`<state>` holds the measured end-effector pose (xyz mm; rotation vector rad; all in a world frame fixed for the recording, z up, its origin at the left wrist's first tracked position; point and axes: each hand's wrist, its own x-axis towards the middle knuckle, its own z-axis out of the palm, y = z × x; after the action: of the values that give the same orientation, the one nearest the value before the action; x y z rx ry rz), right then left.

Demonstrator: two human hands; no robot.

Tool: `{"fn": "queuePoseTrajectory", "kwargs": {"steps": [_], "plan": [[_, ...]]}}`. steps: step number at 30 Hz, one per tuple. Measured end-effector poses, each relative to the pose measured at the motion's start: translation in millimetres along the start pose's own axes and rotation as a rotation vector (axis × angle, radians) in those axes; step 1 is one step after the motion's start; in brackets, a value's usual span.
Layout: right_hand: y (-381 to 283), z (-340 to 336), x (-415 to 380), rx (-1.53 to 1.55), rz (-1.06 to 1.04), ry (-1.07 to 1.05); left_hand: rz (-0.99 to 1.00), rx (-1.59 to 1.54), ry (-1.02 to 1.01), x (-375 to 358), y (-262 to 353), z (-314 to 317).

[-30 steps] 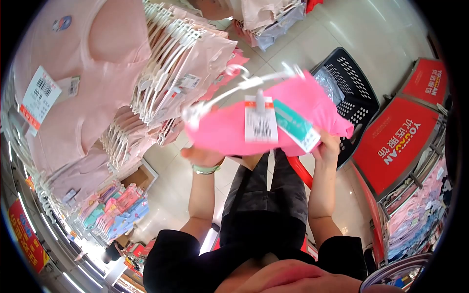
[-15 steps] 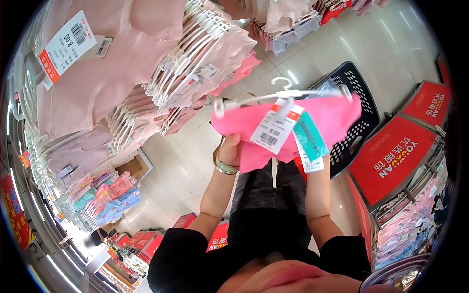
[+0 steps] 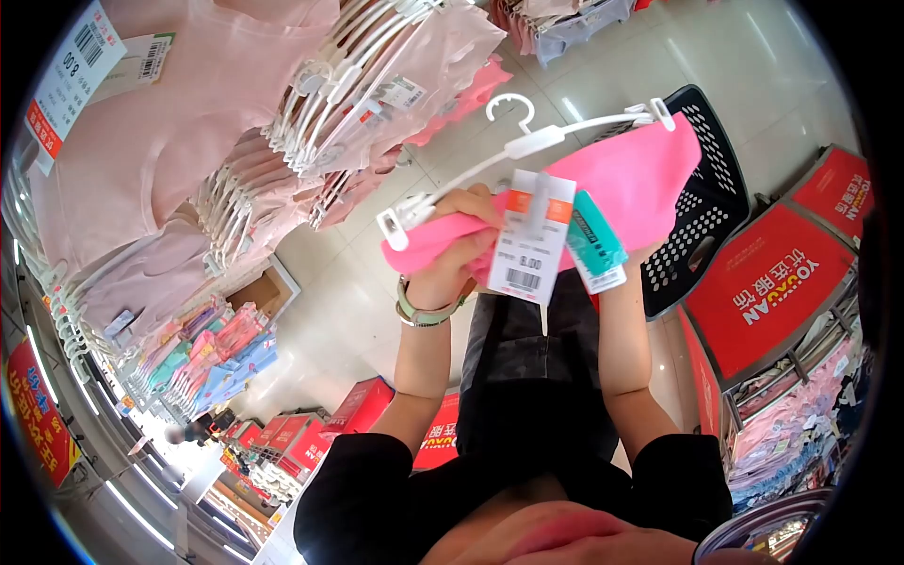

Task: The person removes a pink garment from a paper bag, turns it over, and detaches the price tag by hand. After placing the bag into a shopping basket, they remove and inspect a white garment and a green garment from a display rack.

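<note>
Pink underwear (image 3: 645,169) hangs by its two ends from a white clip hanger (image 3: 533,141), which slants up to the right. My left hand (image 3: 452,250), with a pale green strap at the wrist, is closed on the fabric near the left clip, fingers over the waistband. Behind the right part of the garment is my right hand (image 3: 646,252); its fingers are hidden by the cloth. A white and orange price tag (image 3: 530,240) dangles at the front. Beside it hangs a teal tag (image 3: 595,235) with a white barcode label under it.
Pale pink garments (image 3: 169,122) on white hangers fill the rack at left. A black perforated basket (image 3: 702,202) is on the tiled floor (image 3: 367,282) beyond my right hand. Red sign panels (image 3: 772,292) top the garment rack at right.
The hanger has tilted, its right end rising and its left end dropping. My left hand has moved up, and its fingers now curl over the garment's top edge.
</note>
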<state>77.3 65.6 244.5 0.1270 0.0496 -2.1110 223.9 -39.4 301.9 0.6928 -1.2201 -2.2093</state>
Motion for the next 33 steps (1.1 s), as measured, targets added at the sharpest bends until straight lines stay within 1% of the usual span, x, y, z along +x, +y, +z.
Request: {"fn": "queuePoseTrajectory", "kwargs": {"steps": [1, 3, 4, 5, 7, 8, 9, 10, 11, 12, 13, 14, 15, 16, 17, 19, 20, 21, 23, 24, 25, 27, 29, 30, 31, 32, 33], "plan": [[-1, -1, -2, 0.003, 0.001, -0.001, -0.003, 0.001, 0.000, 0, 0, -3], [-2, -7, -8, 0.028, 0.004, -0.014, 0.078, -0.054, 0.014, 3, 1, -10], [-1, -21, -10, 0.065, 0.019, -0.077, 0.101, -0.001, 0.071, 3, 2, -8], [-5, -32, -12, 0.071, 0.016, -0.077, 0.098, 0.005, 0.069, 4, 1, -9], [-8, -36, -14, -0.057, 0.144, -0.053, 0.158, 0.109, 0.019, 6, 2, -11], [-10, -43, -19, -0.642, 0.270, 0.072, 0.147, 0.114, 0.016, 4, 2, -7], [-7, -30, -18, -0.634, 0.265, 0.082, 0.095, 0.130, 0.136, 4, 9, 8], [-2, -1, -11, -0.820, 0.343, 0.226, 0.042, 0.147, 0.255, 4, 11, 16], [2, 18, -6, -1.002, 0.422, 0.372, 0.030, 0.152, 0.249, 3, 11, 14], [4, 22, -5, -0.884, 0.318, 0.340, -0.016, 0.077, 0.212, 2, 12, 10], [3, 22, -7, -0.876, 0.314, 0.353, -0.064, 0.001, 0.179, 1, 12, 6], [1, 22, -7, -0.895, 0.289, 0.324, -0.087, 0.031, 0.246, 0, 11, 5], [0, 21, -8, -0.915, 0.265, 0.298, -0.100, 0.032, 0.242, -4, 9, 1], [0, 22, -9, -0.863, 0.229, 0.316, -0.124, 0.069, 0.344, -11, 5, -4], [-2, 21, -11, -0.861, 0.222, 0.330, -0.146, 0.108, 0.444, -13, 3, -7], [-6, 16, -13, -0.679, 0.276, 0.397, -0.139, 0.159, 0.448, -13, 2, -6], [-8, 12, -13, -0.601, 0.296, 0.364, -0.118, 0.211, 0.460, -13, 2, -5], [-9, 10, -13, -0.595, 0.290, 0.373, -0.127, 0.216, 0.455, -13, 1, -3], [-11, 9, -14, -0.622, 0.307, 0.335, 0.058, 0.408, 0.562, -16, -1, 2], [-11, 11, -14, -0.618, 0.304, 0.338, 0.106, 0.467, 0.563, -19, 1, 4], [-11, 15, -14, -0.591, 0.268, 0.306, 0.104, 0.469, 0.562, -20, 2, 9], [-10, 17, -17, -0.563, 0.236, 0.273, 0.268, 0.601, 0.630, -22, 3, 24], [-11, 15, -21, -0.721, 0.159, 0.183, 0.294, 0.655, 0.651, -25, 5, 38], [-14, 14, -22, -0.720, 0.159, 0.183, 0.285, 0.606, 0.619, -26, 6, 42], [-18, 13, -23, -0.739, 0.161, 0.140, 0.275, 0.556, 0.586, -26, 7, 47], [-21, 13, -24, -0.758, 0.162, 0.096, 0.274, 0.512, 0.653, -23, 8, 56], [-23, 15, -24, -0.755, 0.160, 0.099, 0.272, 0.515, 0.650, -26, 8, 51]]}}
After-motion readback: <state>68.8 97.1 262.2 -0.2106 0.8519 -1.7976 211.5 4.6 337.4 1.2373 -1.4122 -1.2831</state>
